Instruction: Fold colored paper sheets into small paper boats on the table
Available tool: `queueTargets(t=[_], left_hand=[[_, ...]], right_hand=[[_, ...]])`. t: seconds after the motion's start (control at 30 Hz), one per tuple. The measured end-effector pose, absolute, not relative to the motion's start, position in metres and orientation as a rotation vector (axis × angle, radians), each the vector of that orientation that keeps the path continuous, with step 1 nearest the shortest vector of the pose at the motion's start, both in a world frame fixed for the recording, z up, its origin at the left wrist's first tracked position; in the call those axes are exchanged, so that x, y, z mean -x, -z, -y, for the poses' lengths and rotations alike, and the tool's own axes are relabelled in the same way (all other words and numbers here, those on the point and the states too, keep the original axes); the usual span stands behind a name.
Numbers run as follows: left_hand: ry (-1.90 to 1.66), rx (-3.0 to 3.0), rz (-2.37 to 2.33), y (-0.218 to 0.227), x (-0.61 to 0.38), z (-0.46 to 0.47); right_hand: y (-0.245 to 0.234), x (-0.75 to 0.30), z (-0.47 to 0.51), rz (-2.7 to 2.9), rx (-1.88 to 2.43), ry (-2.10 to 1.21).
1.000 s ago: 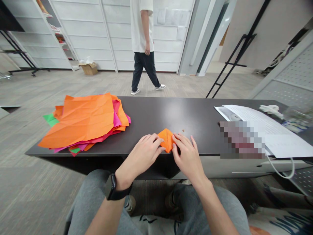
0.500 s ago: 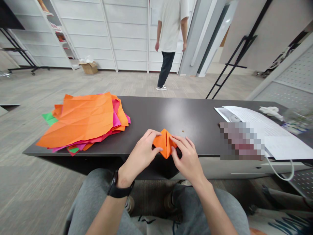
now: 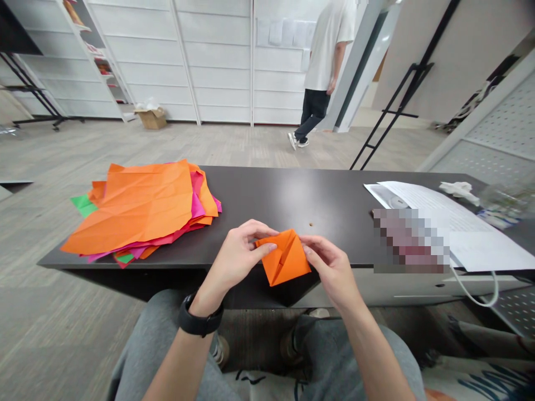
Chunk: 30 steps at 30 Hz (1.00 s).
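Observation:
A small piece of folded orange paper (image 3: 288, 262) is held between my two hands at the near edge of the dark table (image 3: 267, 195). Creases and a slit between flaps run down its middle, and one corner points toward me. My left hand (image 3: 246, 250) pinches its left side, thumb on top and fingers behind. At the right side, my right hand (image 3: 330, 264) grips the edge between thumb and fingers. A black band (image 3: 200, 317) is around my left wrist.
A creased stack of orange, pink and green paper sheets (image 3: 137, 206) lies at the table's left. On the right are white printed sheets (image 3: 472, 234), a blurred-out object (image 3: 412, 242) and a crumpled tissue (image 3: 460, 191). A person (image 3: 326, 61) walks beyond the table.
The orange paper has turned and tilted in my hands, showing a wider face. My right hand has shifted slightly right and down. The person behind has moved to the right.

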<state>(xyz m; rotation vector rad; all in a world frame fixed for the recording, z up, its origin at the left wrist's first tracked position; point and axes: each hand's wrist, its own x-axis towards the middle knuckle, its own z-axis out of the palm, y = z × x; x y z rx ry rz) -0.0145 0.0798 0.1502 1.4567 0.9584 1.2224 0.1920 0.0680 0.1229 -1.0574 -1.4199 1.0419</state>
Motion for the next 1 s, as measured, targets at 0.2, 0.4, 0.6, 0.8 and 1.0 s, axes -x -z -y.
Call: queueTargets(t=[0.2, 0.4, 0.6, 0.8, 1.0], left_hand=[[-1.204, -1.477, -0.951, -0.150, 0.014, -0.079], [-1.171, -1.522, -0.963, -0.150, 0.013, -0.079], [-1.136, -1.505, -0.958, -0.156, 0.013, -0.077], [-1.018, -1.344, -0.976, -0.161, 0.019, -0.076], [-0.940, -1.327, -0.964, -0.162, 0.026, -0.077]], right_hand=[[-0.126, -0.198, -0.070, 1.405, 1.041, -1.159], [-0.126, -0.200, -0.070, 1.474, 1.085, -1.151], [-0.128, -0.198, -0.067, 1.495, 1.115, -1.130], [-0.129, -0.200, -0.067, 1.519, 1.145, -1.055], [-0.128, -0.202, -0.068, 1.546, 1.150, -1.031]])
